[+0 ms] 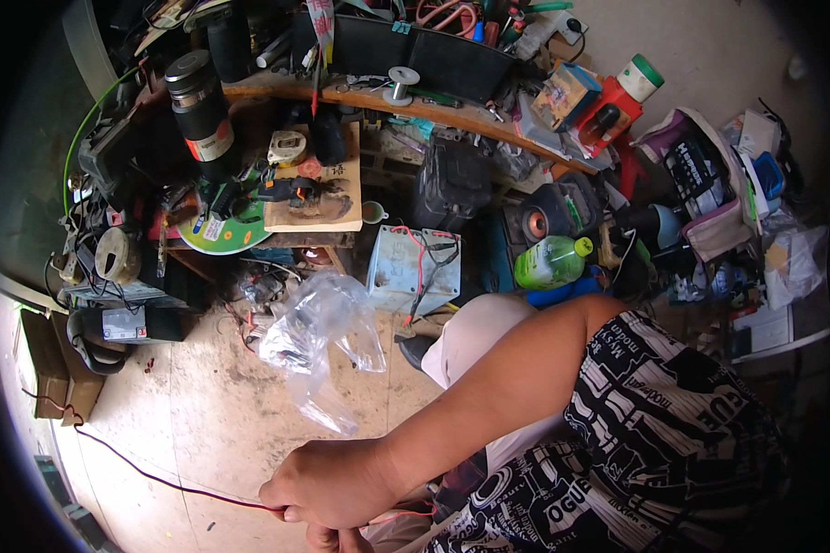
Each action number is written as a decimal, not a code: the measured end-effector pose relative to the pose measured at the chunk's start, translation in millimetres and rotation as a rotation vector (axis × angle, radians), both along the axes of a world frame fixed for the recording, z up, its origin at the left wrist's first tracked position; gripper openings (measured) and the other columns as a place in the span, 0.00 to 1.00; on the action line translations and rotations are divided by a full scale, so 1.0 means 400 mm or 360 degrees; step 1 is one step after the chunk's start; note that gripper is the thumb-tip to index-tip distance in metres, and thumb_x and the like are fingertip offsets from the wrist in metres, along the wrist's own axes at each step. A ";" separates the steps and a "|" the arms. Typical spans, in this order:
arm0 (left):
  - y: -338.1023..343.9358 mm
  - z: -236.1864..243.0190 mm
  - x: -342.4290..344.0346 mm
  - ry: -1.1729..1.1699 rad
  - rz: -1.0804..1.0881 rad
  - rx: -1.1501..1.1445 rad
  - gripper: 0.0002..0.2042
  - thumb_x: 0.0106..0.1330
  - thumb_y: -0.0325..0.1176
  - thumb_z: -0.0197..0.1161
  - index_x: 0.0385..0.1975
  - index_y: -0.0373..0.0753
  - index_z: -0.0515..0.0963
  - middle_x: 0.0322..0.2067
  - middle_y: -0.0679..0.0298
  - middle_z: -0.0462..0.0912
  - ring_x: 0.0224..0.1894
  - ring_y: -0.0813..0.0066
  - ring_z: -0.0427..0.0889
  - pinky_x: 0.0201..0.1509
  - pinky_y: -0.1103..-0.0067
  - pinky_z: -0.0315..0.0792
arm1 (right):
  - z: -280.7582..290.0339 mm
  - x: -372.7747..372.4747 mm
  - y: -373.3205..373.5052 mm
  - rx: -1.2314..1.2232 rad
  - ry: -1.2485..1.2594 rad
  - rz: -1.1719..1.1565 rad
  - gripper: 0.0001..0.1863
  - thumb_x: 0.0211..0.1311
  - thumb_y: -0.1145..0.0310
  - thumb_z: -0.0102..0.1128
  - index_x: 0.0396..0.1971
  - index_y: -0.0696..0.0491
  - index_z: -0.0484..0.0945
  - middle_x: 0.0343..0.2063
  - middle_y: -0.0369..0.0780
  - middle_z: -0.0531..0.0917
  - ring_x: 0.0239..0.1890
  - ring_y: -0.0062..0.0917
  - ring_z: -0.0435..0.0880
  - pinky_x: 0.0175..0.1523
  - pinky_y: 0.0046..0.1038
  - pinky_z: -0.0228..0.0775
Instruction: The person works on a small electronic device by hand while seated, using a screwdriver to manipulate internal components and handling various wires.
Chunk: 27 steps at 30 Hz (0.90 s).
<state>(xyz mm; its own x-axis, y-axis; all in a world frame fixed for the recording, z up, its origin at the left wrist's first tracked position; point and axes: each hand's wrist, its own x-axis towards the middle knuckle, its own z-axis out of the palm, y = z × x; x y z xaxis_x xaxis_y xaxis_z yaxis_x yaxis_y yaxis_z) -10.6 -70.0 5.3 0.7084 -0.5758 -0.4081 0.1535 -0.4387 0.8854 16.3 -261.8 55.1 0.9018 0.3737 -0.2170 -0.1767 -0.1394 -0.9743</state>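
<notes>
My right hand (337, 484), its forearm crossing from the right, is closed around a thin red-and-dark wire (171, 482). From my fist the wire runs left in a slack curve, and its far end splits near the cardboard at the left edge. Just below, at the bottom edge, only the fingers of my left hand (337, 540) show; they are curled close under the right hand, and what they hold is hidden. A thin reddish wire (413, 512) lies by my lap, right of the hands. Beyond them a crumpled clear plastic bag (318, 336) rests on the floor.
A pale blue metal box (415, 267) with red and black leads stands past the bag. Behind it, a cluttered wooden bench (470, 120) carries a black thermos (198, 111) and a wire spool (400, 85). A green-liquid bottle (553, 263) lies to the right; cardboard (81, 378) stands left.
</notes>
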 end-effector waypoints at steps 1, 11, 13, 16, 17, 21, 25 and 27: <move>0.003 0.001 -0.001 -0.0016 -0.0009 -0.0007 0.11 0.68 0.31 0.51 0.38 0.29 0.76 0.29 0.58 0.80 0.32 0.69 0.80 0.39 0.75 0.73 | -0.002 0.001 -0.001 -0.0006 -0.0005 -0.0002 0.07 0.57 0.71 0.53 0.31 0.59 0.74 0.25 0.48 0.79 0.33 0.42 0.80 0.39 0.35 0.70; -0.009 -0.010 -0.015 0.0123 0.0029 -0.0055 0.09 0.65 0.23 0.50 0.40 0.27 0.75 0.31 0.54 0.81 0.35 0.67 0.81 0.43 0.74 0.74 | -0.002 0.024 -0.014 0.0123 0.0018 -0.0105 0.13 0.49 0.67 0.57 0.36 0.56 0.76 0.25 0.43 0.81 0.30 0.34 0.80 0.37 0.32 0.70; -0.013 0.003 -0.006 0.0044 -0.0081 0.0019 0.09 0.66 0.23 0.50 0.40 0.27 0.75 0.31 0.54 0.81 0.35 0.67 0.81 0.44 0.74 0.74 | -0.007 0.020 -0.006 0.0111 -0.0075 -0.0084 0.13 0.49 0.67 0.57 0.35 0.56 0.76 0.25 0.43 0.81 0.30 0.33 0.80 0.37 0.32 0.69; -0.022 0.028 -0.005 -0.0075 -0.0251 0.0060 0.10 0.67 0.25 0.49 0.41 0.26 0.74 0.31 0.55 0.81 0.37 0.67 0.80 0.45 0.74 0.74 | -0.009 0.016 -0.003 0.0085 -0.0131 -0.0062 0.12 0.50 0.68 0.58 0.34 0.55 0.76 0.26 0.44 0.81 0.32 0.32 0.80 0.38 0.32 0.69; -0.026 0.026 -0.013 -0.0011 -0.0047 -0.0101 0.10 0.68 0.27 0.49 0.42 0.27 0.73 0.31 0.54 0.81 0.37 0.66 0.80 0.45 0.73 0.74 | -0.015 0.018 -0.004 0.0054 -0.0162 -0.0029 0.12 0.52 0.68 0.56 0.36 0.56 0.75 0.26 0.44 0.80 0.32 0.34 0.80 0.39 0.32 0.69; -0.006 -0.013 -0.025 0.0148 0.0305 -0.0505 0.13 0.71 0.33 0.47 0.45 0.28 0.69 0.31 0.53 0.79 0.35 0.67 0.78 0.45 0.73 0.72 | -0.009 0.017 -0.005 0.0035 -0.0152 0.0005 0.12 0.54 0.69 0.54 0.37 0.57 0.74 0.27 0.44 0.79 0.31 0.35 0.79 0.39 0.33 0.69; -0.017 0.003 -0.021 0.0122 0.0303 -0.0466 0.12 0.72 0.34 0.46 0.44 0.30 0.70 0.29 0.56 0.78 0.32 0.73 0.75 0.39 0.78 0.69 | 0.009 0.011 -0.011 0.0003 -0.0124 -0.0004 0.12 0.53 0.70 0.54 0.37 0.58 0.74 0.27 0.45 0.80 0.31 0.35 0.80 0.39 0.33 0.69; -0.019 0.008 -0.018 0.0102 0.0272 -0.0432 0.12 0.72 0.33 0.46 0.44 0.30 0.70 0.28 0.57 0.78 0.31 0.74 0.74 0.37 0.79 0.68 | -0.007 0.010 -0.003 -0.0022 -0.0202 -0.0024 0.11 0.53 0.70 0.54 0.37 0.58 0.75 0.26 0.45 0.80 0.31 0.35 0.80 0.38 0.33 0.69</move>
<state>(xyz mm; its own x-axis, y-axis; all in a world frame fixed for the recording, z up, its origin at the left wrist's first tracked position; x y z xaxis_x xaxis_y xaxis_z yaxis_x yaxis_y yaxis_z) -17.7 -77.5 8.4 0.7821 -0.5445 -0.3031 0.2639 -0.1511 0.9526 20.2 -263.2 52.2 0.9279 0.3575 -0.1058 -0.0544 -0.1509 -0.9871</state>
